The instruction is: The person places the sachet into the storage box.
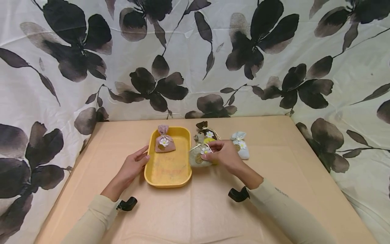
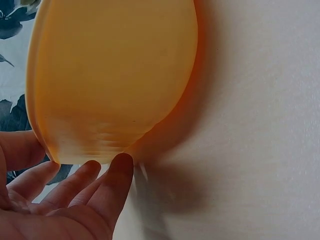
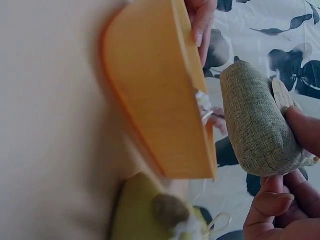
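A yellow tray (image 1: 169,169) lies mid-table with a pink sachet (image 1: 164,143) at its far end. My left hand (image 1: 142,155) rests against the tray's left rim with straight fingers; in the left wrist view its fingertips (image 2: 117,167) touch the tray's outer wall (image 2: 115,75). My right hand (image 1: 208,154) grips a grey-green sachet (image 1: 197,156) with a daisy, just right of the tray. In the right wrist view the fingers (image 3: 280,200) pinch that sachet (image 3: 255,125) beside the tray (image 3: 155,100).
Behind the held sachet sits a dark and yellow-green sachet (image 1: 208,135) (image 3: 145,215). A white sachet (image 1: 241,145) lies further right. The beige table (image 1: 274,162) is walled by a floral cloth (image 1: 195,51) on three sides.
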Available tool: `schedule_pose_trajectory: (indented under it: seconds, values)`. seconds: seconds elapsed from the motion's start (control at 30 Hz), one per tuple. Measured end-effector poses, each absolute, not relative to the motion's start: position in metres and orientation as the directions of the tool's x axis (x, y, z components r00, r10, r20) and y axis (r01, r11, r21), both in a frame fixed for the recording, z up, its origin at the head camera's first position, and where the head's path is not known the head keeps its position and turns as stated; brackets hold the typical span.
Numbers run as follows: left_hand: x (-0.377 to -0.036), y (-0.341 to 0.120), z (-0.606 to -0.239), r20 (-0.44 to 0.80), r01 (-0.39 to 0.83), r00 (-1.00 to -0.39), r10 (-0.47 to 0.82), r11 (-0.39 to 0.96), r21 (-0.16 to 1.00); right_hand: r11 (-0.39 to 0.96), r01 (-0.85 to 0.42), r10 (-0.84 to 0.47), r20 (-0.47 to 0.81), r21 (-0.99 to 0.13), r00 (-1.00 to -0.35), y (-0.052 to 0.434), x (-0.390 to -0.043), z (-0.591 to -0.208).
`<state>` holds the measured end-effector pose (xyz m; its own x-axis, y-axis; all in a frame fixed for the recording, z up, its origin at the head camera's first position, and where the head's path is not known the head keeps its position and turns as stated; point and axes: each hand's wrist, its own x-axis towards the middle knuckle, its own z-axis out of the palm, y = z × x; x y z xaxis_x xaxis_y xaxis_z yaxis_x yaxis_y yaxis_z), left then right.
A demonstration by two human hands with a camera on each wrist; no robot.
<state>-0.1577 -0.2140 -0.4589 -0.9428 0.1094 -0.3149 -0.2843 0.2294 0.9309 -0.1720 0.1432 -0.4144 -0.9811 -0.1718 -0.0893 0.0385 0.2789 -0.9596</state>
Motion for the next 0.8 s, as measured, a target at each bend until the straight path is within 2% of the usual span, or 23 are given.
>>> schedule_pose_trajectory:
  seconds: [0.4, 0.8]
  values:
    - [-0.160, -0.214, -0.461, -0.328, -0.300, -0.940, 0.092, 0.231, 0.926, 0.270, 0.063, -0.126, -0.100, -0.961, -0.987, 0.091, -0.203, -0.400]
    - [-0.159, -0.217, -0.462, -0.321, -0.294, -0.942, 0.097, 0.224, 0.929, 0.284, 0.069, -0.065, -0.091, -0.956, -0.994, 0.057, -0.230, -0.412]
